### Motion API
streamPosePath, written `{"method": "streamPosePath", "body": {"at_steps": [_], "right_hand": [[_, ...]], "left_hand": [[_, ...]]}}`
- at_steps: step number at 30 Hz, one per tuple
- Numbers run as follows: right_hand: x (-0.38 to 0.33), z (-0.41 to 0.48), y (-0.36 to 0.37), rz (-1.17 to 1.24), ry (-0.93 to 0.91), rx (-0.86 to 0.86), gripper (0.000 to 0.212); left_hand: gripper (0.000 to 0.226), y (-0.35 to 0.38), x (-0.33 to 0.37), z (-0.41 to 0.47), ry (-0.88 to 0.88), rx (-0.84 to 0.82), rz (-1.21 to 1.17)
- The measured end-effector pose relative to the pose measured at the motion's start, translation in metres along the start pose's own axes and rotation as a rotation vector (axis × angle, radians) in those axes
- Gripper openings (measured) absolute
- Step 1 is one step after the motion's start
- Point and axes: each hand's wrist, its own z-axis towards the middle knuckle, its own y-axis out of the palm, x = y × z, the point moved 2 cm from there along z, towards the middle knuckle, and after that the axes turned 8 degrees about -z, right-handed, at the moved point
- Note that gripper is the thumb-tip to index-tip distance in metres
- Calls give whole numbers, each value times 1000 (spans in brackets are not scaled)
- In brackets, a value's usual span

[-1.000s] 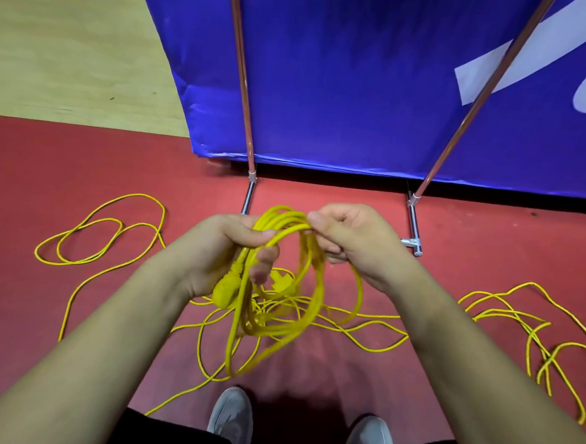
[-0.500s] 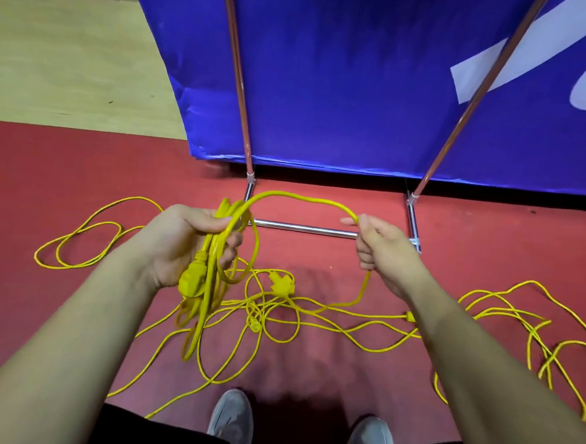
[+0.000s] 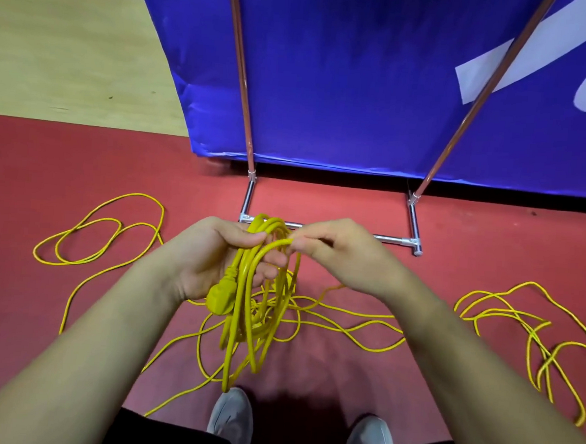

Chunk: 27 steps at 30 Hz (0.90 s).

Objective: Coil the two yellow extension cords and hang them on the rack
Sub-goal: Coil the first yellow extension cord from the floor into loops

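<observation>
**A:** Where's the cord?

**B:** The coil (image 3: pixel 232 328) of yellow cord hangs from the left hand (image 3: pixel 210 261), just on the near side of the rack's base bar (image 3: pixel 386 239). The top of the loops overlaps the bar's left end in view. It has several loops, and the plug (image 3: pixel 221 298) dangles by the left palm.

**A:** Hands?

**B:** Together, both on the coil. The left hand wraps the top of the loops with the thumb over them. The right hand (image 3: pixel 344 256) pinches one strand at the coil top, touching the left fingertips.

**A:** Rest of the cord?

**B:** The loose cord (image 3: pixel 532 325) lies on the red floor (image 3: pixel 82 161): loops well left of the bar, a tangle well right of it, and wavy runs on its near side under the coil. I can't tell which run belongs to which cord.

**A:** Surroundings?

**B:** Short tubes run back from the bar's ends to the rack uprights (image 3: pixel 244 92). A blue banner (image 3: pixel 345 70) sits behind the bar. Grey shoes (image 3: pixel 232 413) are on the near side, below the coil.
</observation>
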Motion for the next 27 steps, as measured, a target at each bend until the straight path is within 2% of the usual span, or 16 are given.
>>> {"method": "streamPosePath", "body": {"at_steps": [2,4,6,10,14,16,18,19,22,25,27], "right_hand": [[-9,-1,6,-19,-14,-56,17],[-11,0,7,-23,-1,-12,17],[-3,-1,5,-2,36,17,23],[48,-13,-1,-120,175,-116,27],[81,-28,-11,84,323,11,17],[73,-24,-12,101,298,54,15],[52,-16,-7,101,211,52,13],[41,-11,-3,95,158,36,13],[17,-3,7,30,47,28,10],[24,0,1,-3,79,115,11],[35,-2,-2,-83,85,124,13]], "left_hand": [[16,0,-2,0,-11,-10,9],[23,0,-4,-2,-17,-50,24],[17,2,-3,-3,5,-71,1],[27,-3,8,-5,76,-82,-115],[41,-9,8,-5,19,-55,-51],[37,-5,3,-3,-22,-58,1],[14,2,-1,0,-31,-31,23],[12,3,-2,2,-27,-10,44],[15,9,-8,2,-75,-32,86],[42,4,-12,4,-104,-92,74],[48,6,-11,4,-111,-113,56]]}}
